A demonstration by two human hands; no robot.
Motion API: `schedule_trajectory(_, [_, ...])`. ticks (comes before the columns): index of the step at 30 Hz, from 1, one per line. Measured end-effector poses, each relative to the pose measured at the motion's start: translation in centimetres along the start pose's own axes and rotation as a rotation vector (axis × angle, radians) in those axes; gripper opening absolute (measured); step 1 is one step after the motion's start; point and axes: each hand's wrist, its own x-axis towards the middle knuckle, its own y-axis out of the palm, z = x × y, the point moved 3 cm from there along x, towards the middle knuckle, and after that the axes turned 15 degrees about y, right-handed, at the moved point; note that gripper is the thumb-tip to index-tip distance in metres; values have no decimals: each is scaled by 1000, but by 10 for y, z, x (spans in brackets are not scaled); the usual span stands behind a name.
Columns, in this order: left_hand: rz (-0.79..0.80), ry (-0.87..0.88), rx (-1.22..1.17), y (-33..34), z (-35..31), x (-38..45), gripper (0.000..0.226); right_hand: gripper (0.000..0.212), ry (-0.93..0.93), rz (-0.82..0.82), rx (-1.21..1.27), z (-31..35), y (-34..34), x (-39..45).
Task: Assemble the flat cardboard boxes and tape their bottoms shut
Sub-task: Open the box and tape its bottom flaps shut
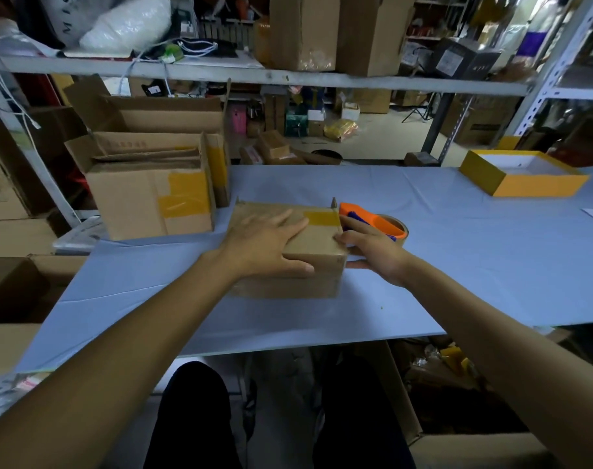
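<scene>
A small brown cardboard box (pixel 319 247) stands bottom-up on the blue table (pixel 457 265), in the middle. A strip of yellowish tape (pixel 322 218) lies across the right part of its top. My left hand (pixel 268 245) lies flat on the box top with fingers spread. My right hand (pixel 373 248) is at the box's right edge, its fingers curled around the orange tape dispenser (pixel 373 220), which carries a roll of tape and sits against the box's right side.
A larger taped cardboard box (pixel 153 198) with open flaps stands at the back left of the table. An open yellow box (pixel 525 177) sits at the back right. A metal shelf (pixel 271 76) crosses behind. More cartons lie on the floor left and right.
</scene>
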Motion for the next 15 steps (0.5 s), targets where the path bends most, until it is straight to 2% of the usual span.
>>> schedule_trajectory(4, [56, -250, -99, 3, 21, -16, 112, 56, -13, 27, 62, -3, -2, 3])
schedule_trajectory(7, [-98, -406, -393, 7, 35, -26, 102, 56, -18, 65, 114, -9, -3, 7])
schedule_trajectory(10, [-266, -462, -588, 11, 40, -32, 109, 56, -30, 78, 122, -9, -2, 11])
schedule_trajectory(15, [-345, -449, -644, 13, 36, -37, 111, 58, -57, 47, 90, -6, 3, 11])
